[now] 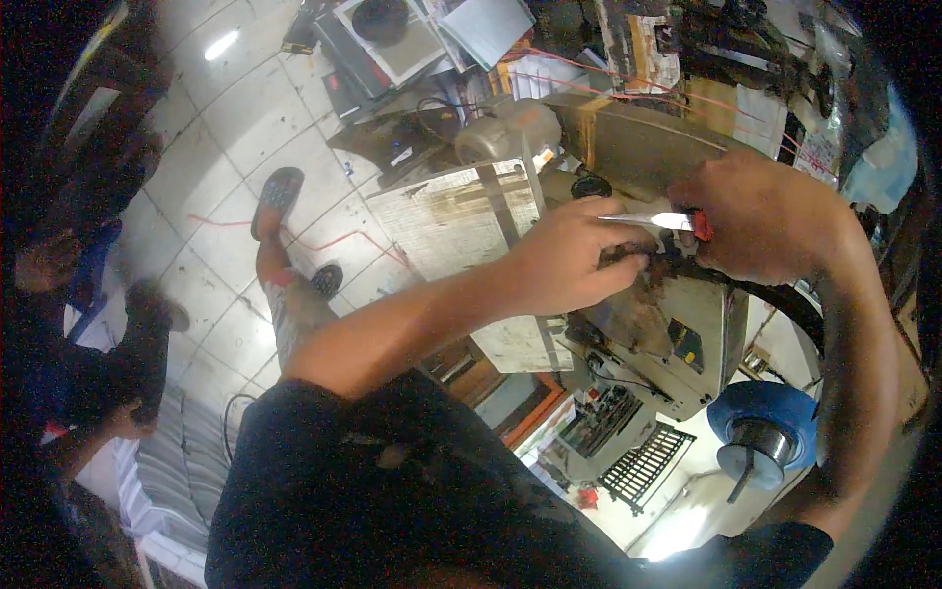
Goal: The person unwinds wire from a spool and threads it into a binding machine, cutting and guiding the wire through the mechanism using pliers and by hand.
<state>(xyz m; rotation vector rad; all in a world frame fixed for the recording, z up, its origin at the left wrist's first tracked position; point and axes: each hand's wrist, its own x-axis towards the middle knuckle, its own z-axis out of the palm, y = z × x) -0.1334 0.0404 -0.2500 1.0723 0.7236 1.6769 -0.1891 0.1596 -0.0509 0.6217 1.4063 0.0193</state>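
My right hand (pixel 770 221) is closed around a pointed silver tool (pixel 659 220) with a red handle; whether it is scissors, pliers or a knife I cannot make out. Its tip points left, over the back of my left hand (pixel 579 253). The left fingers curl around something small and dark, mostly hidden under them. Both hands are close together above a grey-brown machine body (pixel 677 344) with a dark round knob (pixel 591 187) beside them. A worn white board (pixel 461 221) lies under my left forearm.
A grey motor (pixel 510 133) sits beyond the board. Below right are a blue round piece with a metal cylinder (pixel 760 447) and a black grid pedal (pixel 648 466). Books and papers (pixel 392 39) lie at the back. At left is another person's hand (pixel 132 422); a clog-shod foot (pixel 280 196) stands on tiles.
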